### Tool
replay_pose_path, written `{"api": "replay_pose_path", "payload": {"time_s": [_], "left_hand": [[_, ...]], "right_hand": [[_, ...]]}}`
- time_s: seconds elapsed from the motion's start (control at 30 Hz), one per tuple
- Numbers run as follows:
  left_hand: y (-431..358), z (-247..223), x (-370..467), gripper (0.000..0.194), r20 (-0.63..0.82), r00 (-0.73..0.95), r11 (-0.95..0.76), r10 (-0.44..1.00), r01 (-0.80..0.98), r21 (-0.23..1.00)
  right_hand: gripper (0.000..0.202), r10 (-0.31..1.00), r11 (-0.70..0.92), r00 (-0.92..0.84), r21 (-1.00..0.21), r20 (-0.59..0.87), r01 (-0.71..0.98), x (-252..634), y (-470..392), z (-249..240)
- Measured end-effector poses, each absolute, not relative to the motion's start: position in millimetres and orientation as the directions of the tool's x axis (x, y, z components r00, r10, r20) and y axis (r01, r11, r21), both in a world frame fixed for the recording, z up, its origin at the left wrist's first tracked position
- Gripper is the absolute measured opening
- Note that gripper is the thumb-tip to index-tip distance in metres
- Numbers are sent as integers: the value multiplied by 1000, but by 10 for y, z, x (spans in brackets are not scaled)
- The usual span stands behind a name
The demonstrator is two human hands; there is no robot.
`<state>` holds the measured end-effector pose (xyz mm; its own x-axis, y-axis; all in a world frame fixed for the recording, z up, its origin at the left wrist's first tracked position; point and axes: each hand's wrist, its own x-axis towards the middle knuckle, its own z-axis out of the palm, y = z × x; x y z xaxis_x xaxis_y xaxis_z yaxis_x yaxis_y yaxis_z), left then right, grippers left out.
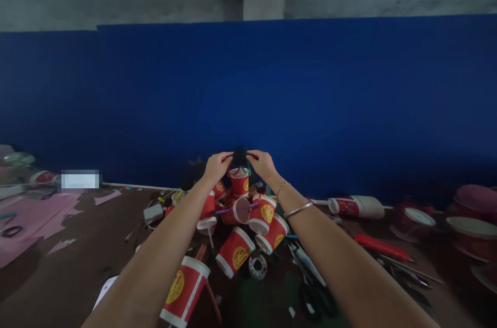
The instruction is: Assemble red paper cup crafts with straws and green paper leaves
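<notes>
Left hand (pixel 219 165) and right hand (pixel 264 163) pinched a blurred dark item (pixel 239 155) above the paper-cup pile (pixel 235 252); blue partition (pixel 248 85) rose behind it; bare worktop (pixel 58 281) lay left.

Worn on the head, the camera looks forward and down past both forearms

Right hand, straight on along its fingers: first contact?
The right hand would probably meet the dark, blurred object by its fingertips, with the left hand beyond. Depth and existing contact are unclear.
</notes>
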<state>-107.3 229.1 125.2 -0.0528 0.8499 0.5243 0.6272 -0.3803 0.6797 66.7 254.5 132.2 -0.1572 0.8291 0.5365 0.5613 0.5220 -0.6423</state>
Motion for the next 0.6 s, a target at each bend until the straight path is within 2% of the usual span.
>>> {"api": "replay_pose_path", "payload": {"time_s": [0.37, 0.6], "left_hand": [[2280, 1248, -1052, 14, 476, -136, -289, 869, 642, 711], [2257, 1256, -1041, 18, 505, -109, -285, 856, 715, 638]], "right_hand": [[21, 850, 493, -120, -691, 514, 528, 694, 2535, 1284], [19, 855, 485, -95, -722, 510, 493, 779, 2495, 1243]]}}
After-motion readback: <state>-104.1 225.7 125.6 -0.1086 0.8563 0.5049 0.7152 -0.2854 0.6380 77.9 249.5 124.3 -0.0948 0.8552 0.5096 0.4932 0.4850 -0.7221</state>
